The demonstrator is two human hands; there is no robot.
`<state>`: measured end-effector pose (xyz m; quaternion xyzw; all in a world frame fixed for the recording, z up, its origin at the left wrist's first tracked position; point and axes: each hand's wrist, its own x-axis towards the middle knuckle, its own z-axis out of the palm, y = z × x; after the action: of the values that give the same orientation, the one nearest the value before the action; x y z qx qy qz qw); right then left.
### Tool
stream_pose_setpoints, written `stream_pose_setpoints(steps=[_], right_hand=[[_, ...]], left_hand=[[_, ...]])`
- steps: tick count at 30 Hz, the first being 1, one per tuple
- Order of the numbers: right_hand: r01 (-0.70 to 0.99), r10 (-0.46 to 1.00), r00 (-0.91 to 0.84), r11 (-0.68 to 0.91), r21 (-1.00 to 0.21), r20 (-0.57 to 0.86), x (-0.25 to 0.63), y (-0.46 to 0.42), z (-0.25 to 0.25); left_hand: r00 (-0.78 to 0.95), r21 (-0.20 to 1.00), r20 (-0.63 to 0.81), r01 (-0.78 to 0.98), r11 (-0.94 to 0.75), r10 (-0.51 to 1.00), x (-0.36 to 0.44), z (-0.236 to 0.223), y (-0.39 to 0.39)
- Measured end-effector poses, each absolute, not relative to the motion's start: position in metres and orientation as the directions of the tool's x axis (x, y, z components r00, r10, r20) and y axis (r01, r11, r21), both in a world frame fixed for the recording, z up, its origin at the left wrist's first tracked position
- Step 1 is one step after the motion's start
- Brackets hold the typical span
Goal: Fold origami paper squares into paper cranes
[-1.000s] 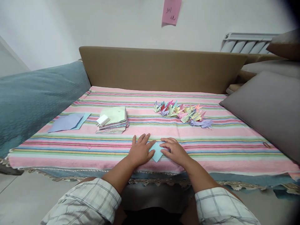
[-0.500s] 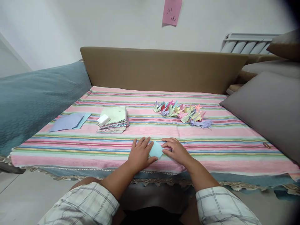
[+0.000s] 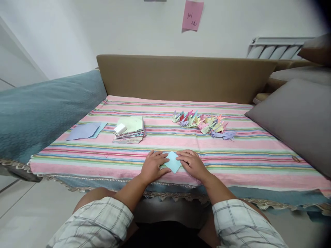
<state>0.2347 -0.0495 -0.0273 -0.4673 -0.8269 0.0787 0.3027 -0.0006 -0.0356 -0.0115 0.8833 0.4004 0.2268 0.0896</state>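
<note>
A small light-blue sheet of folded paper point(image 3: 173, 162) lies cornerwise on the striped cloth, near its front edge. My left hand point(image 3: 153, 167) holds the sheet's left side, thumb at the lower edge and fingertips higher up by the left corner. At the upper right edge, my right hand point(image 3: 192, 164) grips the paper with bent fingers close together. The fingers cover part of the edges, and the underside of the sheet is hidden.
Many-coloured folded paper cranes point(image 3: 203, 124) sit in a cluster behind my right hand. A paper stack point(image 3: 130, 125) bears a white charger plug point(image 3: 120, 129). Purple paper point(image 3: 83, 131) and blue paper point(image 3: 99, 130) lie farther left. A grey cushion point(image 3: 292, 120) leans at right.
The blue paper has turned a little and now points a corner toward me. My right fingers have moved in onto its upper edge. The camera view has shifted slightly left.
</note>
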Motion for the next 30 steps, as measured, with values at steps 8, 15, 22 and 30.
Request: stream_pose_setpoints(steps=[8, 15, 22, 30], right_hand=[[0.759, 0.843, -0.357, 0.513, -0.401, 0.401, 0.231, -0.065, -0.028], [0.758, 0.871, -0.298, 0.465, -0.458, 0.391, 0.228, -0.066, -0.031], [0.735, 0.875, -0.249, 0.449, -0.508, 0.414, 0.227, -0.062, -0.033], [0.745, 0.883, -0.172, 0.407, -0.529, 0.438, 0.22, -0.061, -0.031]], left_hand=[[0.536, 0.379, 0.348, 0.67, -0.638, 0.769, 0.003, -0.016, -0.033], [0.54, 0.371, 0.324, 0.683, -0.629, 0.777, 0.003, -0.017, -0.029], [0.527, 0.387, 0.329, 0.682, -0.621, 0.783, 0.004, -0.016, -0.027], [0.501, 0.39, 0.361, 0.685, -0.615, 0.787, 0.006, -0.016, -0.027]])
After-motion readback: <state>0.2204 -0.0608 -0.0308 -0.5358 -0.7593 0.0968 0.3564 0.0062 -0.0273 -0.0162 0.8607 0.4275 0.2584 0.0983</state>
